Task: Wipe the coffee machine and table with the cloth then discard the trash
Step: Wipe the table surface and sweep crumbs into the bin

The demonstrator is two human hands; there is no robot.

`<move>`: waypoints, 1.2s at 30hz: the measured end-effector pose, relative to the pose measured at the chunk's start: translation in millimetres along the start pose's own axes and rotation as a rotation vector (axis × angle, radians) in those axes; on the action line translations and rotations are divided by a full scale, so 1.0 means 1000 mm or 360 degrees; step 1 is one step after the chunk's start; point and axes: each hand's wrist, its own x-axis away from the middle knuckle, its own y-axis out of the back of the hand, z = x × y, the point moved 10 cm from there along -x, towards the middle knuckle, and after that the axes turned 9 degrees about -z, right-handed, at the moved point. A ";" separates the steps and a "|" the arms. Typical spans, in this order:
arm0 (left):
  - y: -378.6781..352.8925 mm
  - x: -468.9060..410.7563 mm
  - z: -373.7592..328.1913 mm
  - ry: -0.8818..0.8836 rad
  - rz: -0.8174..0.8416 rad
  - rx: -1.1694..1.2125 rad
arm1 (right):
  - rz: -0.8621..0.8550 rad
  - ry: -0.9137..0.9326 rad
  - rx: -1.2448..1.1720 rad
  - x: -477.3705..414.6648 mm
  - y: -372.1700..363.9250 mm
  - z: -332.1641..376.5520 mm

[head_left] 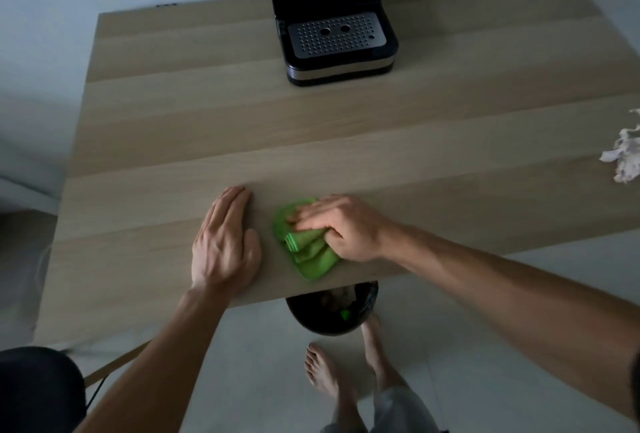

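A folded green cloth [306,249] lies on the wooden table [173,141] near its front edge. My right hand [341,226] presses down on the cloth and grips it. My left hand [225,242] rests flat on the table just left of the cloth, holding nothing. The black coffee machine [329,13] with a perforated metal drip tray stands at the back centre of the table. A crumpled white tissue [625,155] lies at the table's right edge. A black trash bin [332,311] sits on the floor under the front edge, partly hidden by the table.
A dark chair seat [38,387] is at the lower left beside the table. My bare feet [329,373] stand on the pale tiled floor just behind the bin. A white wall runs behind the table.
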 end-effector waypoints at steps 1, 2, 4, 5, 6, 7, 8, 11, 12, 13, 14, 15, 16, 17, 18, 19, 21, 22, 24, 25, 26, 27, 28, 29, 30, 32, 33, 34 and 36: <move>0.000 0.000 0.000 -0.0005 -0.0003 0.0001 | 0.0029 0.0048 0.0020 0.009 0.002 0.001; 0.000 0.000 -0.001 -0.0007 -0.0003 -0.0002 | 0.0047 0.0070 0.0036 0.017 0.006 0.000; 0.000 0.000 -0.002 -0.0011 -0.0001 -0.0013 | 0.0064 0.0079 0.0079 0.034 0.013 -0.007; 0.000 0.000 -0.002 -0.0012 -0.0002 -0.0021 | 0.0068 0.0065 0.0079 0.042 0.014 -0.011; 0.000 0.000 -0.002 -0.0008 -0.0001 -0.0030 | 0.0055 0.0035 0.0044 0.048 0.017 -0.014; 0.000 0.000 -0.001 0.0001 0.0001 -0.0036 | 0.0010 -0.0026 -0.0034 0.052 0.021 -0.018; 0.000 -0.001 -0.001 0.0008 0.0005 -0.0039 | -0.0086 -0.0137 -0.0138 0.056 0.029 -0.024; -0.001 0.000 0.000 0.0012 0.0012 -0.0043 | -0.0624 -0.0565 -0.0368 0.073 0.066 -0.051; -0.001 -0.001 0.000 0.0007 0.0013 -0.0044 | -0.0794 -0.0639 -0.0329 0.081 0.075 -0.055; -0.001 0.000 0.000 0.0003 0.0015 -0.0043 | -0.0929 -0.0672 -0.0254 0.089 0.080 -0.055; -0.001 0.000 -0.001 -0.0003 0.0017 -0.0042 | -0.1048 -0.0686 -0.0161 0.097 0.081 -0.052; -0.002 0.000 -0.001 -0.0008 0.0018 -0.0039 | -0.1150 -0.0717 -0.0077 0.104 0.078 -0.049; -0.002 0.000 -0.001 -0.0005 0.0018 -0.0036 | -0.1227 -0.0779 -0.0016 0.110 0.073 -0.045; -0.001 0.000 -0.001 0.0004 0.0020 -0.0035 | -0.1278 -0.0845 0.0030 0.115 0.065 -0.041; -0.002 0.000 -0.001 0.0004 0.0027 -0.0037 | -0.1306 -0.0891 0.0070 0.117 0.057 -0.035; -0.002 0.000 -0.003 -0.0013 0.0045 -0.0041 | -0.1317 -0.0904 0.0103 0.117 0.048 -0.027; -0.007 0.001 -0.009 -0.0124 0.0124 -0.0069 | -0.1289 -0.0847 0.0105 0.109 0.032 -0.005; -0.011 0.002 -0.013 -0.0208 0.0183 -0.0093 | -0.1254 -0.0801 0.0052 0.102 0.025 0.005; -0.018 0.008 -0.021 -0.0355 0.0292 -0.0143 | -0.1229 -0.0787 -0.0101 0.091 0.021 0.017; -0.021 0.011 -0.023 -0.0400 0.0326 -0.0160 | -0.1257 -0.0856 -0.0172 0.090 0.026 0.014; -0.022 0.015 -0.025 -0.0428 0.0345 -0.0169 | -0.1274 -0.0964 -0.0214 0.091 0.034 0.005; -0.022 0.017 -0.027 -0.0441 0.0354 -0.0170 | -0.1262 -0.1056 -0.0218 0.090 0.044 -0.005; -0.022 0.019 -0.027 -0.0442 0.0355 -0.0164 | -0.1233 -0.1090 -0.0181 0.088 0.055 -0.015; -0.021 0.020 -0.028 -0.0433 0.0349 -0.0154 | -0.1195 -0.1063 -0.0114 0.083 0.067 -0.022; -0.020 0.019 -0.027 -0.0421 0.0340 -0.0141 | -0.1139 -0.1010 -0.0034 0.076 0.076 -0.028; -0.019 0.019 -0.027 -0.0404 0.0328 -0.0114 | -0.0937 -0.0845 0.0076 0.059 0.077 -0.036; -0.019 0.019 -0.026 -0.0401 0.0329 -0.0104 | -0.0792 -0.0736 0.0110 0.052 0.069 -0.037; -0.019 0.019 -0.026 -0.0401 0.0330 -0.0095 | -0.0649 -0.0622 0.0152 0.048 0.056 -0.036; -0.020 0.019 -0.025 -0.0405 0.0319 -0.0077 | -0.0418 -0.0396 0.0273 0.049 0.031 -0.026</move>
